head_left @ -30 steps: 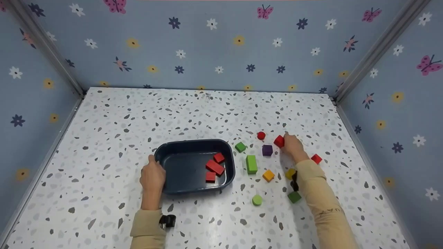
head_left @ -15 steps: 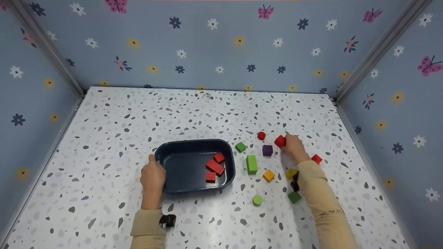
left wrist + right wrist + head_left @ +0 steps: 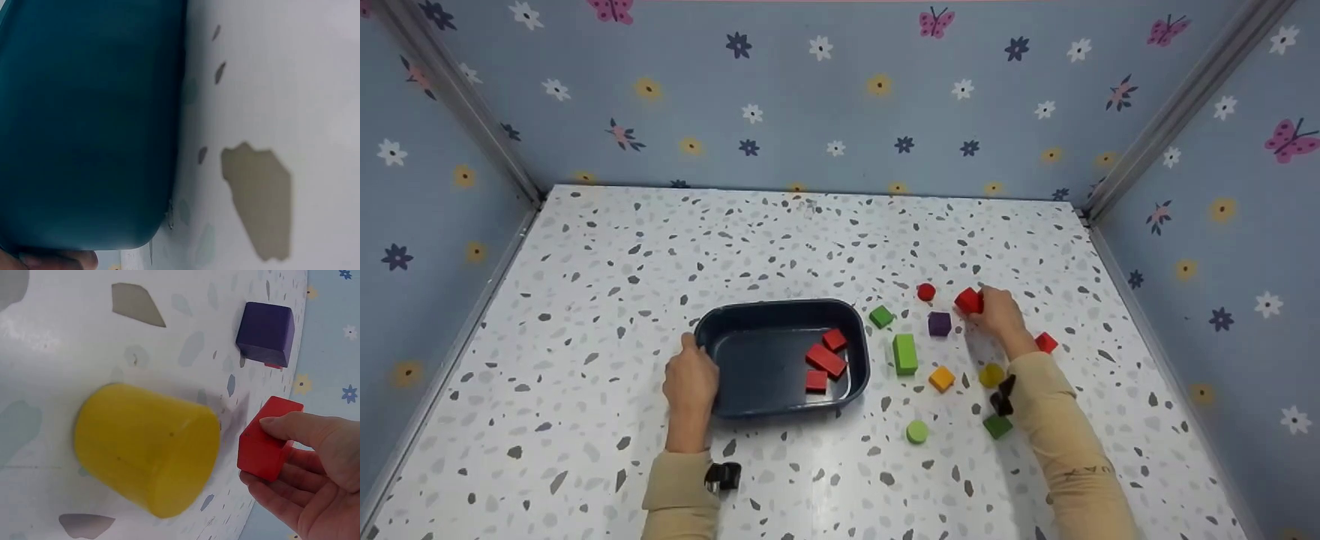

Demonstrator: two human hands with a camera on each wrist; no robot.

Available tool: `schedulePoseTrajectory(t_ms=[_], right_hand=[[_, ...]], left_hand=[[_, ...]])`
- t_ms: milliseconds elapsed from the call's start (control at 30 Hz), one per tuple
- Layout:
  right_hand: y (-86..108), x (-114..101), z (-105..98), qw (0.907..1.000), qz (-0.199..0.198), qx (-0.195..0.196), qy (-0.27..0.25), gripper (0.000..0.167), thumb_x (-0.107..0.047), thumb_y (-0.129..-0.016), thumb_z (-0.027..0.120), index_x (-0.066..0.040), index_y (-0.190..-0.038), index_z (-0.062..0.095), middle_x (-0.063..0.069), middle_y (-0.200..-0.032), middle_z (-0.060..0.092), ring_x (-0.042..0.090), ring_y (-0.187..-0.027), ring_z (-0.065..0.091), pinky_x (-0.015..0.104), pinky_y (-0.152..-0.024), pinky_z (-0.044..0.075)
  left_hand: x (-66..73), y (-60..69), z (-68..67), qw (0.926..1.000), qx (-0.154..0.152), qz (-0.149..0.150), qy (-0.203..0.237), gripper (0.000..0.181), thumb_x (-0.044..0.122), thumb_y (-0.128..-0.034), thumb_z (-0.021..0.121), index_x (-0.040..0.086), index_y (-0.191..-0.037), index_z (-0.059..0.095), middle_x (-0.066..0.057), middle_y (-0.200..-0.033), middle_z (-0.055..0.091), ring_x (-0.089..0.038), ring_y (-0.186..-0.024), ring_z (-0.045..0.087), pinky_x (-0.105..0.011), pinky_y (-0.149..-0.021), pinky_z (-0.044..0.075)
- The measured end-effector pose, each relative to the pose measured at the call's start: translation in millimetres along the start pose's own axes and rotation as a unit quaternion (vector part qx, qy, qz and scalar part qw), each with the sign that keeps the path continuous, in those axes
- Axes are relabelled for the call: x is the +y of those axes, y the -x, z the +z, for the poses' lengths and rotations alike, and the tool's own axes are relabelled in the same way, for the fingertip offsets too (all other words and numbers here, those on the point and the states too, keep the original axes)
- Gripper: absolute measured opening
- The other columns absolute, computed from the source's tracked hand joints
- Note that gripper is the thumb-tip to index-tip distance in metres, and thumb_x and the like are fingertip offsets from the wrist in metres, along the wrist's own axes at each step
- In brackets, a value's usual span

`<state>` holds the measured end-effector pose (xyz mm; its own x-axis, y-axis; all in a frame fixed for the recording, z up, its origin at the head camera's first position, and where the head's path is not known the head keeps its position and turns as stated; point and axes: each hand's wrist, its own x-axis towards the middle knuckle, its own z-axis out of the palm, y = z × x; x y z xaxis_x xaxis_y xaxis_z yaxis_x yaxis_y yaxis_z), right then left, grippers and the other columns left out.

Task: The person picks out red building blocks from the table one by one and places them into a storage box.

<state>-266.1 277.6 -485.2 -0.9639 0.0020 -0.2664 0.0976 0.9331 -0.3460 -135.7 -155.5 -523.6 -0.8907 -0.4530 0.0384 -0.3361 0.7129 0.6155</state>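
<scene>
My left hand [image 3: 691, 382] grips the left end of a dark blue rectangular dish [image 3: 750, 411], whose wall [image 3: 90, 129] fills much of the left wrist view. Three red blocks [image 3: 826, 361] lie inside the dish at its right. To the right of the dish, my right hand [image 3: 1000, 315] pinches a red block [image 3: 969, 301] between thumb and fingers. In the right wrist view, this angular red block [image 3: 267, 441] appears beyond a yellow cylinder [image 3: 146, 447]. A purple cube [image 3: 939, 324] and a small round red piece [image 3: 926, 292] are left of the right hand.
Between dish and right arm lie a green block [image 3: 881, 316], a long light green block [image 3: 905, 355], an orange cube [image 3: 941, 379] and a light green cylinder [image 3: 916, 431]. Beside the right sleeve are a dark green block [image 3: 997, 426] and another red block [image 3: 1045, 343]. Patterned walls enclose the speckled table [image 3: 607, 300].
My right hand, pinching the red block, has shifted very slightly. The left hand and the dish stay where they were.
</scene>
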Motion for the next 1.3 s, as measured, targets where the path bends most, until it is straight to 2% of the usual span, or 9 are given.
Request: schedulePoseTrajectory(t_ms=[233, 433, 900, 1300], right_hand=[[9.2, -7.7, -5.2, 0.9997, 0.002, 0.002, -0.024, 0.048, -0.011, -0.082, 0.062, 0.005, -0.123, 0.043, 0.020, -0.106, 0.053, 0.028, -0.091, 0.050, 0.039, -0.083, 0.041], [18.6, -17.1, -9.2, 0.9988, -0.007, 0.005, -0.048, 0.046, -0.014, -0.082, 0.063, 0.003, -0.121, 0.045, 0.019, -0.106, 0.054, 0.028, -0.091, 0.049, 0.039, -0.083, 0.042], [48.6, -48.9, -6.9, 0.9925, -0.092, 0.033, -0.074, 0.039, -0.013, -0.079, 0.064, 0.002, -0.113, 0.052, 0.015, -0.097, 0.058, 0.025, -0.082, 0.053, 0.036, -0.075, 0.046], [75.0, -81.0, 0.7, 0.9739, -0.198, 0.074, -0.083, 0.038, -0.008, -0.075, 0.066, 0.005, -0.108, 0.054, 0.017, -0.097, 0.059, 0.026, -0.082, 0.055, 0.037, -0.071, 0.048]], left_hand=[[0.8, -0.1, -0.5, 1.0000, -0.001, -0.003, -0.004, 0.019, 0.010, -0.0912, 0.043, -0.002, -0.107, 0.043, -0.035, -0.083, 0.057, -0.046, -0.075, 0.057, -0.054, -0.055, 0.042], [0.4, 0.2, -0.3, 1.0000, -0.004, -0.005, -0.002, 0.019, 0.011, -0.0913, 0.042, -0.001, -0.106, 0.043, -0.035, -0.083, 0.056, -0.047, -0.075, 0.057, -0.055, -0.055, 0.041], [0.5, 0.1, -1.4, 1.0000, -0.004, -0.004, -0.005, 0.018, 0.010, -0.0910, 0.042, -0.001, -0.105, 0.042, -0.035, -0.083, 0.056, -0.047, -0.074, 0.056, -0.055, -0.054, 0.042], [0.4, -0.2, -2.9, 0.9998, -0.019, -0.009, -0.005, 0.021, 0.010, -0.0915, 0.041, -0.001, -0.109, 0.042, -0.035, -0.085, 0.056, -0.047, -0.076, 0.056, -0.055, -0.056, 0.042]])
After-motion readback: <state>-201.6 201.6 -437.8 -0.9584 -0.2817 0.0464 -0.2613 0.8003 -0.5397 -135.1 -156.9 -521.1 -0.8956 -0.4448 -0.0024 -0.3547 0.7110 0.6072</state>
